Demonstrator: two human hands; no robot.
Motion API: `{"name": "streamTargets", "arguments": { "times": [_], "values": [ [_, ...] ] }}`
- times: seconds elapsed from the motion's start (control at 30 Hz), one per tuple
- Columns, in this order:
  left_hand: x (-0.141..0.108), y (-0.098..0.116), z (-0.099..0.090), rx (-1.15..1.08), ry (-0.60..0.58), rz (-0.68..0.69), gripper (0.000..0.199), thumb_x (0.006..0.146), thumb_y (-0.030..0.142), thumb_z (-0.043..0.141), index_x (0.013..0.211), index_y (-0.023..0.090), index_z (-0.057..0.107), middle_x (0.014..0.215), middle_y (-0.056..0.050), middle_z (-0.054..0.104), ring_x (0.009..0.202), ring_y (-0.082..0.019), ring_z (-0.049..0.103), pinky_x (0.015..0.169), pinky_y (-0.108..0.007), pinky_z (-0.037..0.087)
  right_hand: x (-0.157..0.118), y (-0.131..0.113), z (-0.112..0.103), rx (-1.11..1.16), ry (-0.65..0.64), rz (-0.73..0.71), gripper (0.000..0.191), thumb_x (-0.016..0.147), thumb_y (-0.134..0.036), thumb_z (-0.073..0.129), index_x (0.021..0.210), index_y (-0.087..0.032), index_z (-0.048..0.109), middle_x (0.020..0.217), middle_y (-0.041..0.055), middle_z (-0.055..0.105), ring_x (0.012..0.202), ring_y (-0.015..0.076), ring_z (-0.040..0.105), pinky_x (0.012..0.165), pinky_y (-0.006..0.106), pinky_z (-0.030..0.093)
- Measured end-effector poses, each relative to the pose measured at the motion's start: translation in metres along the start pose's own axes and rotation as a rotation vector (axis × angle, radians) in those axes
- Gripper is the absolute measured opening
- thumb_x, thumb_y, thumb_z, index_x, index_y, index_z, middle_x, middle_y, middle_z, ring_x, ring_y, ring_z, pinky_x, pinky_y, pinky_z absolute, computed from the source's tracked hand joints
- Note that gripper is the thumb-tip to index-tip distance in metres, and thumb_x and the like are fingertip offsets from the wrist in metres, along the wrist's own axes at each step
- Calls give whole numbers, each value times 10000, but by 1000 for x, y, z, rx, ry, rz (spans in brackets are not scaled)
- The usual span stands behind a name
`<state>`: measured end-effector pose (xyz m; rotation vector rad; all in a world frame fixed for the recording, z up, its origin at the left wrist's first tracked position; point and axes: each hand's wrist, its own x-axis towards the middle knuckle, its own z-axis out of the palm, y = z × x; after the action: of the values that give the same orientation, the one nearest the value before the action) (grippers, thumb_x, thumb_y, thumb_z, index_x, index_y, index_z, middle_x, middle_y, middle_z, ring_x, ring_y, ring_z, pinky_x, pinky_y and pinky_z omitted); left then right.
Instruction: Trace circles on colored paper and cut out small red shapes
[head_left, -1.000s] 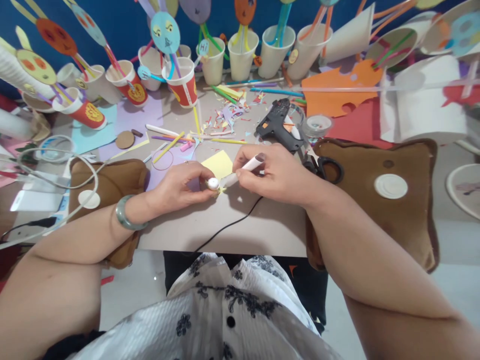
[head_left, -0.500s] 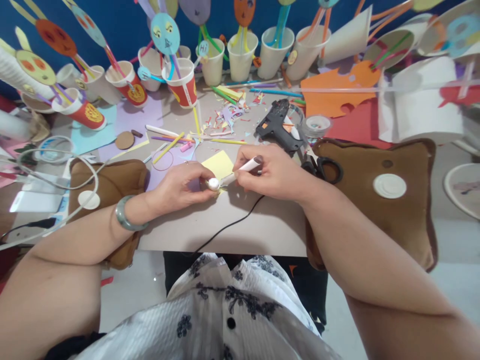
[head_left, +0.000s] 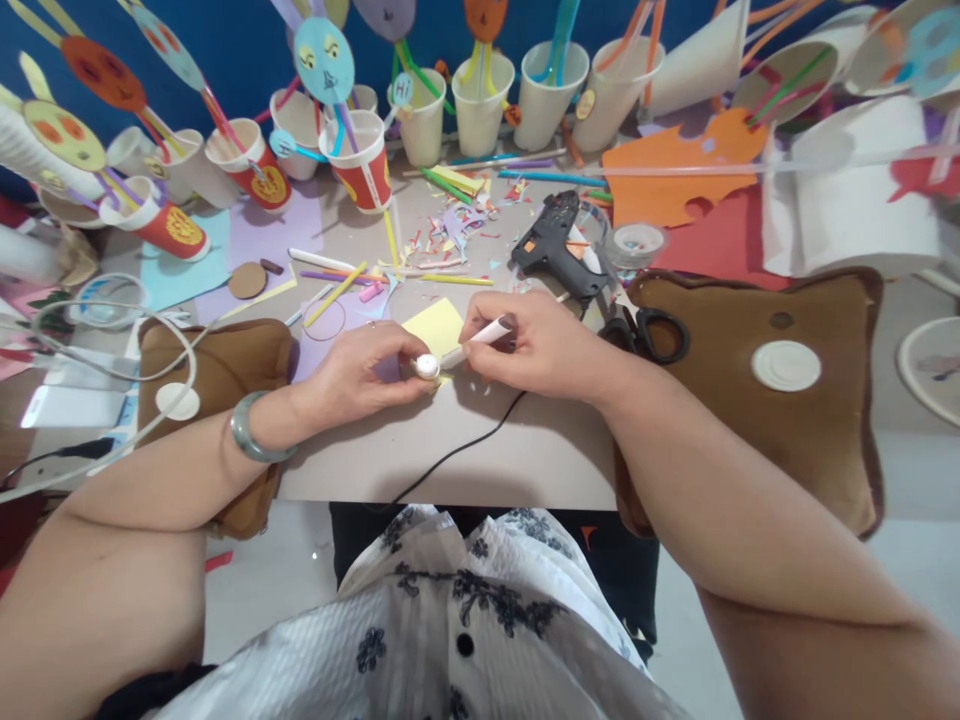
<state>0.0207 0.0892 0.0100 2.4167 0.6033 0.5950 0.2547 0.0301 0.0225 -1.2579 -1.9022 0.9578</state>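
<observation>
- Leaning at the left, a red paper cup (head_left: 169,225) with a yellow emblem and a pale rim holds straws topped by a flat yellow paper face (head_left: 64,138).
- Below it, a brown cushion (head_left: 240,355), soft and plush-looking with rounded corners, carries a smooth white disc (head_left: 178,401) and lies partly under the left forearm.
- A rigid, glossy grey-green bangle (head_left: 255,430) circles the left wrist.
- The left hand (head_left: 367,370) has its thumb and forefinger pinched around a small, rounded white piece (head_left: 427,367), with only a narrow gap between the fingertips; the other fingers are partly hidden.
- This piece sits low over the tabletop (head_left: 450,450), near a flat sheet of yellow paper (head_left: 436,325).
- Just right of it, a slim, smooth white pen (head_left: 489,336) with a dark end slants down; its tip is beside the piece, though I cannot tell whether they touch.
- The right hand (head_left: 536,345) grips the pen between thumb and bent fingers, closed around the barrel.
- Beyond, a black plastic glue gun (head_left: 559,245) lies on its side.
- Near the right wrist rest scissors (head_left: 660,335) with looped black handles.
- Farthest right, a second brown cushion (head_left: 750,440), squarish and fuzzy, bears another round white disc (head_left: 786,366).
</observation>
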Motion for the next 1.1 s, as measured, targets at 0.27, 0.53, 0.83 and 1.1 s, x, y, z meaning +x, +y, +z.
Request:
{"name": "streamTargets", "arguments": {
  "times": [0.27,0.53,0.83,1.1],
  "values": [
    [0,1,0,17,28,41,165,825,319,721,867,167,670,775,-9,710,708,-116,642,677,-226,482,0,6,0,40,-40,-98,50,780,-146,533,748,-181,548,536,-76,487,525,76,387,547,227,279],
    [0,1,1,36,17,23,183,837,351,702,861,174,667,781,-13,712,716,-124,649,680,-236,489,1,5,-2,8,-62,-96,75,743,-155,550,691,-181,504,575,-72,455,554,75,353,560,248,231],
    [-1,-1,1,32,22,44,184,833,347,711,868,172,669,785,-13,714,715,-119,644,675,-232,485,0,3,-5,-21,-87,-118,93,751,-169,531,678,-191,478,560,-79,414,537,73,324,553,250,215],
    [-1,-1,0,41,-7,9,212,839,383,697,872,174,673,781,-17,712,718,-125,641,688,-247,489,-1,2,-5,-22,-148,-100,63,760,-163,542,709,-186,513,575,-75,465,535,70,363,543,240,236]
  ]
}}
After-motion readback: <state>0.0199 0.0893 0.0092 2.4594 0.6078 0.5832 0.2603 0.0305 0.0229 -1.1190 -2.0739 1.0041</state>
